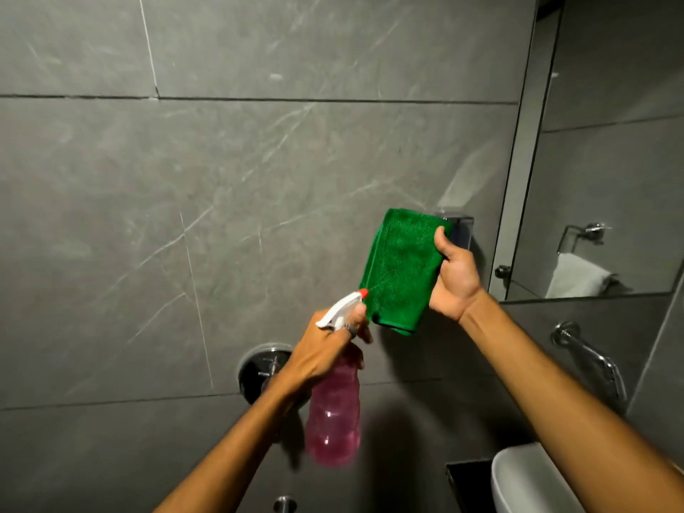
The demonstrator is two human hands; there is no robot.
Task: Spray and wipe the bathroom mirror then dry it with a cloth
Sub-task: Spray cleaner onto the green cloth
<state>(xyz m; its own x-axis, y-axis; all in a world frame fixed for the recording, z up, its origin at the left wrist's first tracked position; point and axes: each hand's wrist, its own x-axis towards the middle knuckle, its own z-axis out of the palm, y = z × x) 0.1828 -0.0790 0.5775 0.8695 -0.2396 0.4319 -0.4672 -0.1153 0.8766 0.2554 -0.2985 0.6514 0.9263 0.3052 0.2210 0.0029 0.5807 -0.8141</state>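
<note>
My left hand (325, 351) grips the neck of a pink spray bottle (333, 412) with a white trigger head and a red nozzle, one finger on the trigger. The nozzle points up and right at a folded green cloth (401, 268), nearly touching its lower left edge. A thin jet of spray crosses the cloth. My right hand (457, 277) holds the cloth upright by its right side, thumb on the front. The bathroom mirror (607, 149) hangs on the wall at the far right, beyond the cloth, and reflects a white towel on a chrome ring.
Grey marble-look tiles (222, 179) fill the wall ahead. A round chrome valve (259, 368) sits behind my left wrist, a clear holder (460, 225) behind the cloth. A chrome hand sprayer (592, 359) hangs under the mirror, above a white basin rim (525, 479) at the bottom right.
</note>
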